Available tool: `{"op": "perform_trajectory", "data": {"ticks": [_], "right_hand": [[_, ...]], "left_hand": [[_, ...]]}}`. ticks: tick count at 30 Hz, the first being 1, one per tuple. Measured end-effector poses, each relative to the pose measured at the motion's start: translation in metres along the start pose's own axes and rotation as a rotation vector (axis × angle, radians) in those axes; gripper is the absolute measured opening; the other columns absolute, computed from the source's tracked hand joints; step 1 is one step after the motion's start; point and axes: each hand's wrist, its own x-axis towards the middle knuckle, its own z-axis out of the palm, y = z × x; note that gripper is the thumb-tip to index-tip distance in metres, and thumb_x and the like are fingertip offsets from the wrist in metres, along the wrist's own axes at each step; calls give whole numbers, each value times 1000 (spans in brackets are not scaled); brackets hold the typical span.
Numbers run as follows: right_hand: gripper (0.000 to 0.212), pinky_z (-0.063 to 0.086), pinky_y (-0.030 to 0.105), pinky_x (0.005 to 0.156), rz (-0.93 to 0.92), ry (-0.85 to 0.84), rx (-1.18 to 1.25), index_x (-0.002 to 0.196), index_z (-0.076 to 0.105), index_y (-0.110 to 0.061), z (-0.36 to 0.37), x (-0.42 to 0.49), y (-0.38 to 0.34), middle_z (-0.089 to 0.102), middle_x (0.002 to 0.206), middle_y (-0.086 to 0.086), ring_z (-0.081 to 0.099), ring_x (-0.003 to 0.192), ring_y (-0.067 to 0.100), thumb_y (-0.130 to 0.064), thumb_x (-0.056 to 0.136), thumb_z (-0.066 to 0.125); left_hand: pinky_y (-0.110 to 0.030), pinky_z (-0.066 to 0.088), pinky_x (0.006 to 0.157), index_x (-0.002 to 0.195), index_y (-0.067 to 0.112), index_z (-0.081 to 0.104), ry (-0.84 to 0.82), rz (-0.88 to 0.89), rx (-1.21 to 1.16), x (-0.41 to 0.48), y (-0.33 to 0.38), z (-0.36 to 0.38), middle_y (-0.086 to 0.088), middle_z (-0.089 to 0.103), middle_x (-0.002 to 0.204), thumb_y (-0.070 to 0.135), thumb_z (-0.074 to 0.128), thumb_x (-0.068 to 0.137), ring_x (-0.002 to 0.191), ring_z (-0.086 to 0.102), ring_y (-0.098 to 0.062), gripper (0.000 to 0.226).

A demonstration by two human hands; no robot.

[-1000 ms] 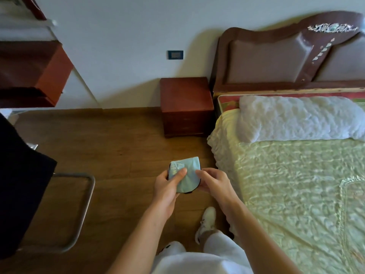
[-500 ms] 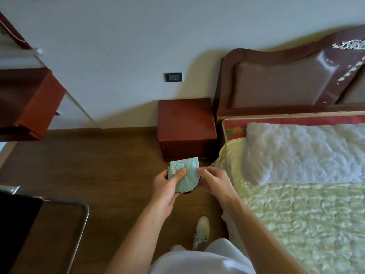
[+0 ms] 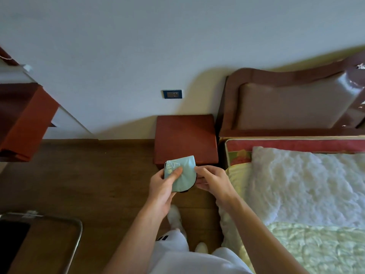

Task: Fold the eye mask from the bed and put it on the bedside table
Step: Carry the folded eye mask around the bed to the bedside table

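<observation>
Both hands (image 3: 162, 186) hold folded eye mask (image 3: 180, 172) upright.

White pillow (image 3: 308, 184) lies on the bed (image 3: 316, 252).

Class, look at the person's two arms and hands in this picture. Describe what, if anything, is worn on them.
Both forearms are bare: no sleeve reaches into view on either arm. The left hand and right hand wear no gloves, and no watch, bracelet or ring shows on wrists or fingers. The only clothing visible is white, lower down on the body.
</observation>
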Motion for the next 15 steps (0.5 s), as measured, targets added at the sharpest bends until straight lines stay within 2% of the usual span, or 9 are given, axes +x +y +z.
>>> {"op": "perform_trajectory", "data": {"ticks": [3, 7, 12, 15], "right_hand": [[30, 62, 32, 79, 12, 0, 1, 102, 76, -10, 1, 29, -12, 79, 103, 13, 76, 95, 24, -35, 85, 72], [27, 63, 36, 85, 13, 28, -2, 100, 77, -12, 3, 75, -39, 79, 103, 12, 76, 96, 24, -34, 86, 72], [27, 62, 33, 82, 3, 67, 1, 103, 77, -13, 14, 142, -88, 81, 97, 9, 77, 94, 21, -35, 88, 71], [27, 61, 29, 79, 8, 88, 14, 104, 77, -11, 23, 181, -115, 81, 98, 11, 77, 93, 21, -33, 91, 69]], "left_hand": [[-36, 59, 80, 94, 21, 67, -2, -8, -8, 27, 14, 10, -10, 73, 104, 15, 73, 84, 97, 70, -24, 13], [-36, 59, 81, 96, 20, 67, -28, -27, -16, 75, 41, 23, -9, 73, 104, 15, 74, 84, 97, 71, -24, 15], [-34, 59, 77, 101, 15, 69, -67, -47, -38, 146, 95, 36, -9, 75, 103, 13, 75, 83, 96, 72, -23, 20], [-35, 59, 79, 112, 12, 68, -82, -56, -22, 189, 127, 43, -10, 75, 107, 15, 76, 82, 98, 72, -24, 32]]}}
